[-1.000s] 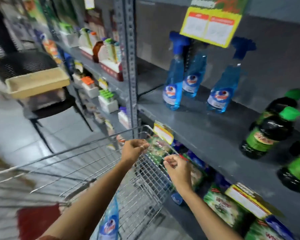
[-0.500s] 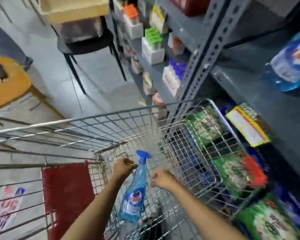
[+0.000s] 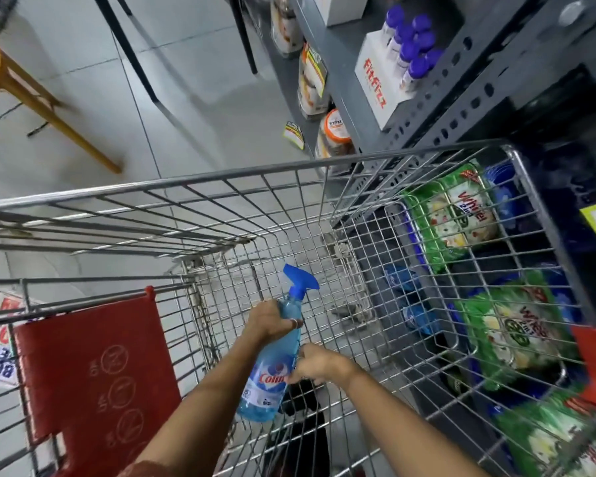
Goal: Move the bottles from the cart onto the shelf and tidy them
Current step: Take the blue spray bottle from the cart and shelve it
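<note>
A blue spray bottle [image 3: 270,370] with a blue trigger head and a red-lettered label stands tilted inside the wire cart [image 3: 289,173]. My left hand [image 3: 267,321] is wrapped around its neck just below the trigger. My right hand [image 3: 319,368] touches the bottle's body at the label with the fingers curled; whether it grips is unclear. Both forearms reach down into the cart from the bottom edge. The grey shelf [image 3: 437,108] stands to the right of the cart.
A red child-seat flap [image 3: 93,373] folds at the cart's near left. Green and blue packs [image 3: 458,211] fill the low shelf behind the cart's right wall. A white box of purple-capped bottles [image 3: 389,67] sits higher. Chair legs [image 3: 145,74] and a wooden stool leg [image 3: 49,118] stand on the tiled floor.
My view has tipped from the shelf down into the cart. Both hands dropped from the cart rim to the spray bottle, and my left hand closed on its neck.
</note>
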{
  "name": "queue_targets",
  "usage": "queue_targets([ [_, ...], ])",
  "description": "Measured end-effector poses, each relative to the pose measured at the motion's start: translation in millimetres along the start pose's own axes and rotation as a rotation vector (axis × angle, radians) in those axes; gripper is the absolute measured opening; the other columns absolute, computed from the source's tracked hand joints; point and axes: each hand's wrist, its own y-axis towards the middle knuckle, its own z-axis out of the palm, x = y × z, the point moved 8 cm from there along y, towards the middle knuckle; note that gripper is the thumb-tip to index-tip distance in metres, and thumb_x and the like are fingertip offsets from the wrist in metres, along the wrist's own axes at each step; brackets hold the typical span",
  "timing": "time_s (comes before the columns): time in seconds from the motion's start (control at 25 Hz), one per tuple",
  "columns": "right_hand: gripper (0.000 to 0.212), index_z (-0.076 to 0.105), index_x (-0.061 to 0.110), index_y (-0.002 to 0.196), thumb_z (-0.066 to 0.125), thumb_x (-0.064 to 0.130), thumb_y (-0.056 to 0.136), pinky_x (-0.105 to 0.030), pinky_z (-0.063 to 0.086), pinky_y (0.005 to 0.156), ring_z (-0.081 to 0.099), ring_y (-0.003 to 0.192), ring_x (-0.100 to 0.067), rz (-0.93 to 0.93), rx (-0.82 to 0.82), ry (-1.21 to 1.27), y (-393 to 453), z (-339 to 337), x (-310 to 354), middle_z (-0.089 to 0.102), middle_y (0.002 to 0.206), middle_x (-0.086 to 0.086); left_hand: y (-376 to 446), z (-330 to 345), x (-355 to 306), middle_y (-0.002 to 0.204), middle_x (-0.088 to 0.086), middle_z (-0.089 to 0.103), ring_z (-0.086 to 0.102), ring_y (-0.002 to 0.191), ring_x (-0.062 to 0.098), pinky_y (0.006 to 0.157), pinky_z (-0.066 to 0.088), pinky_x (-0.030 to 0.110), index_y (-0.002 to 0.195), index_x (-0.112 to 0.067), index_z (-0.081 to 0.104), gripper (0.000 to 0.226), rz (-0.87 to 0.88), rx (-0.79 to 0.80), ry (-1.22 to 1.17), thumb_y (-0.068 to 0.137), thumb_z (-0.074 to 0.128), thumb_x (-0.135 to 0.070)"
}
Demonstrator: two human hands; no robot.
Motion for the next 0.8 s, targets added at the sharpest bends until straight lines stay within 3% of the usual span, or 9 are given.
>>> queue_targets([
  [0.12,0.046,0.052,0.011,0.123,0.066,0.013,0.080,-0.034,0.044,0.090,0.053,0.117,-0.022,0.003,0.059,0.021,-17,0,-4,0.059,0.128,-0.007,-15,-7,-17,0.075,0.009,0.059,0.052,0.068,0.024,0.059,0.042,0.029,0.081,-0.007,0.059,0.031,0.162,0.038,-0.044,0.072,0.070,-0.035],
  [0.24,0.049,0.050,0.006,0.123,0.067,0.001,0.077,-0.020,0.047,0.072,0.059,0.092,-0.013,-0.026,0.053,0.129,-35,-11,-4,0.063,0.112,-0.005,-40,-29,-44,0.073,0.004,0.062,0.058,0.069,0.022,0.060,0.050,0.024,0.079,-0.010,0.060,0.022,0.274,0.060,-0.241,0.071,0.072,-0.026],
  [0.32,0.053,0.049,0.004,0.123,0.070,0.000,0.074,-0.029,0.050,0.089,0.060,0.102,-0.018,-0.045,0.003,0.131,-51,-28,0,0.062,0.120,-0.007,-59,-48,-70,0.075,-0.002,0.061,0.061,0.072,0.018,0.056,0.050,0.013,0.077,-0.016,0.058,0.014,0.325,0.039,-0.369,0.074,0.071,-0.018],
  [0.4,0.055,0.051,0.006,0.123,0.073,0.006,0.072,-0.043,0.041,0.105,0.054,0.114,-0.024,-0.072,-0.044,0.098,-75,-42,2,0.058,0.129,-0.009,-83,-66,-101,0.075,-0.004,0.061,0.059,0.071,0.012,0.056,0.048,0.009,0.074,-0.021,0.058,0.014,0.401,-0.004,-0.393,0.075,0.070,-0.013],
  [0.52,0.054,0.053,0.005,0.123,0.073,0.008,0.072,-0.047,0.040,0.106,0.054,0.119,-0.029,-0.148,-0.100,0.190,-125,-53,2,0.059,0.129,-0.012,-130,-89,-150,0.078,0.002,0.061,0.057,0.073,0.016,0.063,0.047,0.020,0.076,-0.017,0.060,0.012,0.550,-0.040,-0.443,0.072,0.071,-0.016],
  [0.6,0.045,0.056,0.005,0.117,0.071,0.005,0.075,-0.041,0.048,0.097,0.059,0.111,-0.025,-0.191,-0.086,0.287,-160,-55,0,0.064,0.121,-0.011,-165,-103,-176,0.080,0.007,0.061,0.057,0.068,0.017,0.058,0.047,0.025,0.080,-0.013,0.060,0.019,0.620,-0.066,-0.491,0.067,0.068,-0.025],
  [0.72,0.015,0.061,0.011,0.090,0.060,-0.001,0.083,-0.020,0.057,0.059,0.070,0.069,-0.006,-0.322,-0.017,0.355,-228,-51,2,0.076,0.074,0.006,-224,-120,-212,0.074,0.004,0.061,0.057,0.064,0.019,0.054,0.046,0.028,0.078,-0.013,0.061,0.017,0.727,-0.142,-0.599,0.067,0.069,-0.024],
  [0.8,0.023,0.058,0.013,0.084,0.049,-0.009,0.086,-0.013,0.053,0.049,0.068,0.057,0.000,-0.435,0.046,0.366,-276,-43,4,0.074,0.059,0.011,-265,-128,-235,0.070,0.001,0.066,0.059,0.065,0.023,0.061,0.046,0.034,0.071,-0.017,0.066,0.013,0.783,-0.191,-0.635,0.064,0.069,-0.028],
])
